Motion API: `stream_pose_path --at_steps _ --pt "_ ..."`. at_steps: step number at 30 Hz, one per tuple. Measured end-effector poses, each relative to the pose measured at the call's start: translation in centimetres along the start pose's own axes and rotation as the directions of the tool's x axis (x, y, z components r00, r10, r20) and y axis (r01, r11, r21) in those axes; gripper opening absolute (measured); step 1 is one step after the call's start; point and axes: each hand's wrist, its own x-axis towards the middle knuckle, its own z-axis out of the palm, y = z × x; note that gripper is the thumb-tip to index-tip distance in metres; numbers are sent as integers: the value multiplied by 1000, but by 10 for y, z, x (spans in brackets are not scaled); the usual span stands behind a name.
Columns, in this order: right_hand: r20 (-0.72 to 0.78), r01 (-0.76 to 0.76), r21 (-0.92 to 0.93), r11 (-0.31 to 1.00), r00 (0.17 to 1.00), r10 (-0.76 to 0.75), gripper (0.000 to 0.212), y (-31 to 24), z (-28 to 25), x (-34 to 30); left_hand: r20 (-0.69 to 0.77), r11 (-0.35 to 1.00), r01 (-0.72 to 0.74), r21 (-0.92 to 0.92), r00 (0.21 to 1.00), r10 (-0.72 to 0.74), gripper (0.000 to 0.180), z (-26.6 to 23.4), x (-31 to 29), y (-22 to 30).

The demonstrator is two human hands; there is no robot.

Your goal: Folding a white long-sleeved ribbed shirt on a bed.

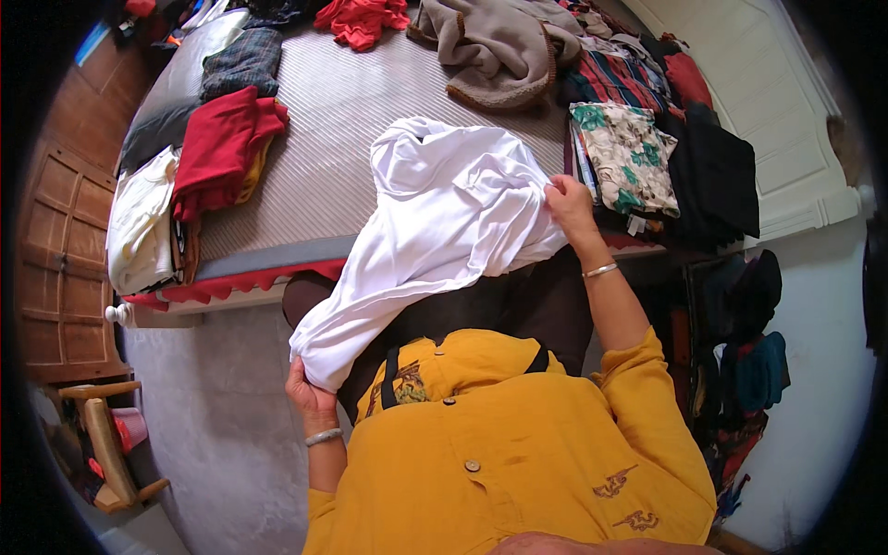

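A rumpled white garment [444, 203] lies partly on the bed and drapes over its near edge onto my lap. My left hand [310, 393] is closed on its lower left end, close to my left thigh. Up on the right, my right hand [571, 208] pinches the garment's right edge, with the thumb on top. The cloth stretches loosely between both hands, full of folds, and its exact kind is hard to tell. Just right of my right hand sits a folded cream cloth with green flowers [627, 157].
The bed [314, 129] bears folded red [227, 153] and white clothes [143, 222] at left, a brown fleece [504, 51] and a crumpled red cloth [363, 20] at the back, and black clothes [721, 176] at right. A wooden chair [109, 449] stands on the floor at lower left.
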Motion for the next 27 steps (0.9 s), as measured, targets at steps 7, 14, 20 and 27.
stream_pose_path --at_steps 7,14,20,27 --pt "93 503 -487 714 843 -530 32 -55 29 11 48 1000 11 -25 999 -10 38 -1 -1 0" --pt "300 492 -452 744 869 -393 19 -72 46 37 2 1000 -20 21 1000 20 38 1 1 -4" --pt "351 -126 574 809 930 -104 22 -113 5 49 0 1000 -19 7 1000 19 38 -10 2 -1" --pt "291 -277 381 882 941 170 17 -67 16 49 -4 1000 -15 10 1000 15 39 -2 2 -4"
